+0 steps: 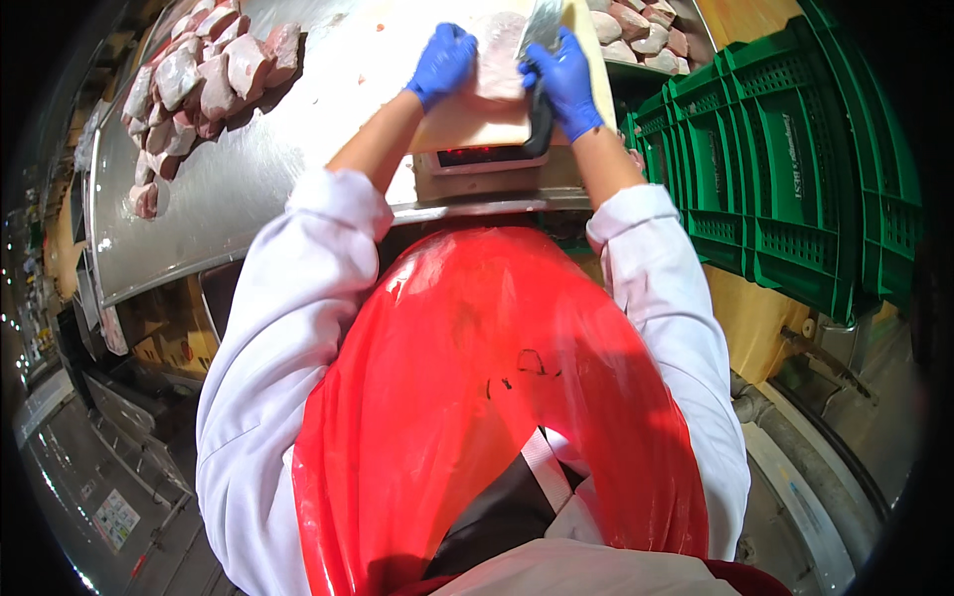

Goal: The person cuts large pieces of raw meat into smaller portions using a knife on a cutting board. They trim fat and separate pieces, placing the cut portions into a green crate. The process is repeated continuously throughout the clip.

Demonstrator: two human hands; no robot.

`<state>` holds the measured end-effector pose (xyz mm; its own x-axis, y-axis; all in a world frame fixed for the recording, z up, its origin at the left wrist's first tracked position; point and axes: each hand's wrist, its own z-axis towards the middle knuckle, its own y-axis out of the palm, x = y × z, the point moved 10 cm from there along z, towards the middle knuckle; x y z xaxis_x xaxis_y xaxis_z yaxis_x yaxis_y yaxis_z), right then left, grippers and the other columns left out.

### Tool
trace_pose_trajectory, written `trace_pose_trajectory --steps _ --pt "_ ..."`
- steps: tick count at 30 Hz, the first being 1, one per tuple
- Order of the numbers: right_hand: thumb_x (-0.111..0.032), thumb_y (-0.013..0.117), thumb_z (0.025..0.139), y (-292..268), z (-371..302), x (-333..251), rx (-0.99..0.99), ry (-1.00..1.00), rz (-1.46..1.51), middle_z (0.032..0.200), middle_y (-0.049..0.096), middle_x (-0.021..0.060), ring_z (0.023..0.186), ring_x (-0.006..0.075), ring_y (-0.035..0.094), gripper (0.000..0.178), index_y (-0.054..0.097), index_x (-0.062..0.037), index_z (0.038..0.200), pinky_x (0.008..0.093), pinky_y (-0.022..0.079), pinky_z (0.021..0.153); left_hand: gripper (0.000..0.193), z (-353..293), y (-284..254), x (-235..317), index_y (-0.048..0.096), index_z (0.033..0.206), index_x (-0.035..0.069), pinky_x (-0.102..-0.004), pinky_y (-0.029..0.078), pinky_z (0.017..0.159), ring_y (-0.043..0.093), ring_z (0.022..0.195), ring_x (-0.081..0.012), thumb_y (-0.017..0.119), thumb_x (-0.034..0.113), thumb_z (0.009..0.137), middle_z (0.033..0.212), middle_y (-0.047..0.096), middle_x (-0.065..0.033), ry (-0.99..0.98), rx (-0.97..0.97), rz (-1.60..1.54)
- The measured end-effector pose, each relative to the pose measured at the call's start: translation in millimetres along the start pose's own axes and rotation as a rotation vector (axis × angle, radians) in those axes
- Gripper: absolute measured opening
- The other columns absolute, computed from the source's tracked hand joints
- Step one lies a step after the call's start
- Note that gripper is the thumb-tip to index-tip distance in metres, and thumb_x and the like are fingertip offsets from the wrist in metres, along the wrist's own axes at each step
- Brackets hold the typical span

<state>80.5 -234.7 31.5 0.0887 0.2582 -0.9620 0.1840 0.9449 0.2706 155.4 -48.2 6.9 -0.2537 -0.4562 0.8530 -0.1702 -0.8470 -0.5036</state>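
A pale slab of raw meat (pixel 500 62) lies on a cream cutting board (pixel 477 124) at the top of the view. My left hand (pixel 443 66), in a blue glove, has its fingers curled against the slab's left edge. On the other side, my gloved right hand (pixel 564 83) is closed around a knife. The knife's broad blade (pixel 543 24) points away from me, beside the slab's right edge. My right fingers hide most of the handle. Under the board's near edge sits a scale (pixel 479 167) with a lit red display.
Several raw meat chunks (pixel 221 81) are heaped on the steel table (pixel 260 184) at left. More meat pieces (pixel 651 38) lie at the far right. Green plastic crates (pixel 770 169) stand to my right. A red apron (pixel 487 338) covers my front, close to the table edge.
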Motion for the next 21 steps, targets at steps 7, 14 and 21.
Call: trace_pose_trajectory --steps 7,14,21 --pt "-0.005 0.063 0.094 -7.8 4.6 -54.8 -0.137 -0.073 -0.399 0.086 0.066 0.0098 0.063 0.0151 0.065 0.05 0.043 -0.0002 0.139 0.027 0.053 0.051 0.039 -75.4 -66.0 -16.7 0.056 0.116 -0.004 -0.0378 0.053 0.086 0.068 0.092 -0.0269 0.061 0.031 0.098 0.101 0.069 -0.0212 -0.127 0.182 -0.235" --pt "-0.013 0.058 0.094 58.2 -95.0 -71.4 -0.069 -0.351 -1.072 0.062 0.062 0.0151 0.052 0.0295 0.064 0.067 0.032 -0.0112 0.156 0.0412 0.052 0.053 0.031 -97.8 -107.9 -40.3 0.058 0.114 -0.002 -0.0321 0.054 0.081 0.067 0.091 -0.02 0.064 0.023 0.097 0.104 0.068 -0.0154 -0.129 0.301 -0.395" --pt "-0.01 0.058 0.088 84.9 -127.5 -34.8 -0.149 -0.426 -1.535 0.072 0.061 0.0107 0.052 0.0311 0.061 0.079 0.026 -0.0181 0.159 0.0438 0.053 0.05 0.025 -91.1 -105.4 -20.3 0.061 0.111 0.0 -0.0317 0.054 0.08 0.067 0.092 -0.0186 0.065 0.02 0.096 0.101 0.069 -0.0133 -0.038 0.281 -0.418"
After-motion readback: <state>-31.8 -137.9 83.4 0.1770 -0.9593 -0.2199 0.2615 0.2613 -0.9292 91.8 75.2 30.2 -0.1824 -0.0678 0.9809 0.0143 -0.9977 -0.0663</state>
